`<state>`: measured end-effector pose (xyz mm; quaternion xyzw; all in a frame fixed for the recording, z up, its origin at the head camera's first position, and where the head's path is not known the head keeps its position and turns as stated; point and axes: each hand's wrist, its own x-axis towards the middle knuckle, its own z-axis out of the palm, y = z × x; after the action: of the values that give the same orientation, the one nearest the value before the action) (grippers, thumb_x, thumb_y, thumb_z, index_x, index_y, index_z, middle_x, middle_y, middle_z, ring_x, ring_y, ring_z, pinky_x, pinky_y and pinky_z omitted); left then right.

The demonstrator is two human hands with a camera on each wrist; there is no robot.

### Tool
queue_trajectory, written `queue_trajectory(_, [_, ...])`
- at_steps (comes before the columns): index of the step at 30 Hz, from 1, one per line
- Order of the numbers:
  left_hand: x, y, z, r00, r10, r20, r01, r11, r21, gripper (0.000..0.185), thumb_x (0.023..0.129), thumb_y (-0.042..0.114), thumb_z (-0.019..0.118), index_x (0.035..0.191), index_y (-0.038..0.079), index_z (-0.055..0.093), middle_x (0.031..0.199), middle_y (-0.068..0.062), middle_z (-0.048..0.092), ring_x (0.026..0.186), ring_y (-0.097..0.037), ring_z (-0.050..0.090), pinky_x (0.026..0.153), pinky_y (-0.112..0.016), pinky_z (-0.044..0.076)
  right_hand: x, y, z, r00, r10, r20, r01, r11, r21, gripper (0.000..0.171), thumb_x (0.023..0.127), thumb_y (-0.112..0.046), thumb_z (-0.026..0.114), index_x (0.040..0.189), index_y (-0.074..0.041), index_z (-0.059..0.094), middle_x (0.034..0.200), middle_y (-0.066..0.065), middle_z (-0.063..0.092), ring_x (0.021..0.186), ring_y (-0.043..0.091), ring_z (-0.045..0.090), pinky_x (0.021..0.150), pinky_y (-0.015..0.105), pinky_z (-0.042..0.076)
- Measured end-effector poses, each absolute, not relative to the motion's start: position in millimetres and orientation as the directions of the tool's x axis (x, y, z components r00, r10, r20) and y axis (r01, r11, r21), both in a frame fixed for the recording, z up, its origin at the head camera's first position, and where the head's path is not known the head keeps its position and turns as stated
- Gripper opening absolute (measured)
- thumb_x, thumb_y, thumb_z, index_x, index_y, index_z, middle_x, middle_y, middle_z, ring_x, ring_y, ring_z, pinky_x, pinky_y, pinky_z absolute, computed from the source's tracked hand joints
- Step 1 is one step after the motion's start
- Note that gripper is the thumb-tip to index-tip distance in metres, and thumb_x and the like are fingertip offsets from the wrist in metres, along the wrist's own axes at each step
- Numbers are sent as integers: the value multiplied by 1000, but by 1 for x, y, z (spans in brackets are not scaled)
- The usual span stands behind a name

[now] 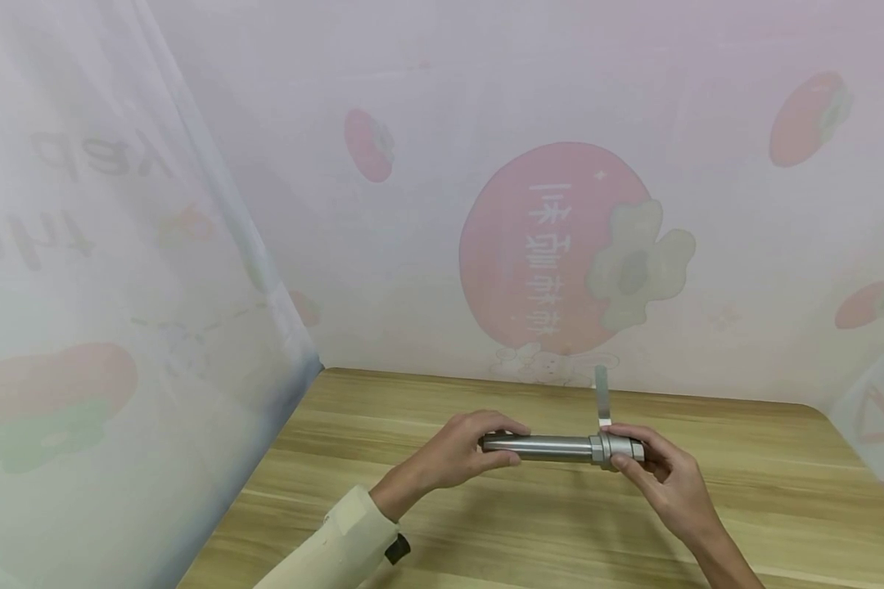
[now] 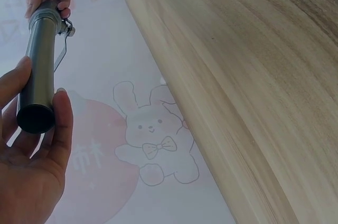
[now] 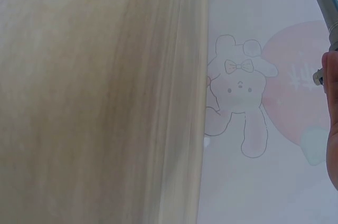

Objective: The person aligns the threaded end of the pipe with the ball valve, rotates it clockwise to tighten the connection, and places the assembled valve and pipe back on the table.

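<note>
A smooth metal pipe (image 1: 552, 447) is held level above the table, joined at its right end to a ball valve (image 1: 619, 447) with hex ends. The valve's flat metal lever (image 1: 602, 397) points away from me, toward the back. My left hand (image 1: 457, 450) grips the pipe's left end between thumb and fingers. On the valve body, my right hand (image 1: 670, 483) pinches with thumb and fingertips. In the left wrist view, the dark round end of the pipe (image 2: 39, 76) faces the camera. Only an edge of the right hand (image 3: 332, 118) shows in the right wrist view.
Beneath the hands lies a wood-grain table (image 1: 339, 425) with rounded back corners. Behind it hangs a pale curtain (image 1: 412, 286) printed with fruit and a rabbit; another printed curtain (image 1: 81, 286) runs along the left side.
</note>
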<state>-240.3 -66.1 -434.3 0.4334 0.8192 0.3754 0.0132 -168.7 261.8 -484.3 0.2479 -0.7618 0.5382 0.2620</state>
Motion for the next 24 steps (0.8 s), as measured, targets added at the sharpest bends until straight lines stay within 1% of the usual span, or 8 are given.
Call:
queue_trajectory(4, [-241, -66, -435, -608, 726, 322, 723, 338, 603, 43, 99, 26, 83, 139, 14, 73, 132, -1, 77, 98, -2, 64, 86, -21, 55, -169, 262, -484, -739, -96, 666, -661, 295, -690, 44, 94, 20, 70, 135, 4, 69, 131, -9, 74, 101, 4, 71, 81, 19, 60])
queue_trajectory(7, [-241, -66, -435, -607, 725, 327, 729, 342, 593, 44, 98, 26, 83, 139, 14, 73, 133, 0, 76, 101, -3, 64, 89, -23, 54, -169, 262, -484, -740, -98, 666, -661, 294, -691, 44, 94, 19, 70, 136, 4, 69, 132, -8, 74, 102, 4, 71, 82, 19, 60])
queue_trajectory(13, [-241, -65, -435, -615, 719, 323, 725, 355, 591, 44, 97, 25, 85, 139, 15, 74, 133, 2, 76, 103, -3, 64, 92, -24, 53, -168, 262, -483, -752, -97, 652, -646, 307, -699, 43, 96, 17, 70, 136, 2, 69, 131, -10, 74, 102, 4, 72, 82, 18, 60])
queue_trajectory(18, [-240, -65, -433, -624, 714, 317, 724, 377, 578, 45, 97, 25, 85, 140, 18, 73, 129, 3, 76, 103, -4, 62, 93, -26, 52, -168, 262, -482, -757, -95, 646, -637, 323, -700, 43, 96, 17, 70, 136, 1, 70, 130, -11, 73, 101, 3, 72, 82, 19, 60])
queue_trajectory(21, [-239, -65, -432, -635, 709, 306, 720, 401, 566, 47, 97, 26, 85, 142, 19, 73, 130, 4, 77, 107, -6, 62, 95, -28, 51, -168, 263, -482, -764, -98, 637, -631, 318, -708, 42, 97, 16, 70, 135, 0, 70, 131, -14, 73, 102, 3, 72, 83, 19, 60])
queue_trajectory(24, [-238, -64, -432, -652, 702, 286, 708, 427, 563, 48, 98, 29, 85, 143, 20, 73, 132, 5, 76, 114, -8, 63, 98, -29, 51, -169, 263, -482, -764, -103, 637, -632, 315, -708, 42, 97, 16, 70, 136, 0, 70, 131, -15, 73, 103, 3, 72, 83, 18, 60])
